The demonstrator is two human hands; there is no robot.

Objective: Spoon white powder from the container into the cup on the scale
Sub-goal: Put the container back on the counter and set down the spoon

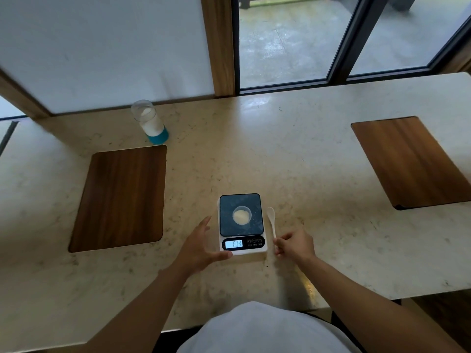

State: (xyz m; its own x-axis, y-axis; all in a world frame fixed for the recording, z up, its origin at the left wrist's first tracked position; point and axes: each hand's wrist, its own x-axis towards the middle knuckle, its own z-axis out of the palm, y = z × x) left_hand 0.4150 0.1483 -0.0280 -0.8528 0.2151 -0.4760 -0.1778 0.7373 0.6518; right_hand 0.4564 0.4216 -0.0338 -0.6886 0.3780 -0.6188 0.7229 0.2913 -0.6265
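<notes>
Cup (241,214) sits centered on the dark platform of the scale (241,222), small and clear, with a low mound of pale powder (240,216) already in the bottom. Display (233,244) is lit, digits look like 039 but blur makes that unsure. Spoon (271,220) is white, bowl end lying on the counter just beside the scale's right edge, looks empty. Right hand (295,244) has fingers curled narrow around the handle end, pinch grip, spoon low or resting on the stone. Left hand (201,247) is spread wide, holds nothing, thumb tip touching the scale's front-left corner, fingers open along its left side as if steadying it.

Container (150,121) stands upright well apart, far back-left near the wall, clear body with blue base, open top, roughly half full of white powder. Two wooden boards, one left (119,198) and one far right (413,161), unused. Counter (305,161) is pale marble.

Step, as I judge it: between scoops, or checking the reading after a dump. At least one spoonful is in. The next move, if more is needed, calls for a long reach with the spoon across to the container, a level carry back so nothing spills on the platform, and a tip over the cup without bumping it.
</notes>
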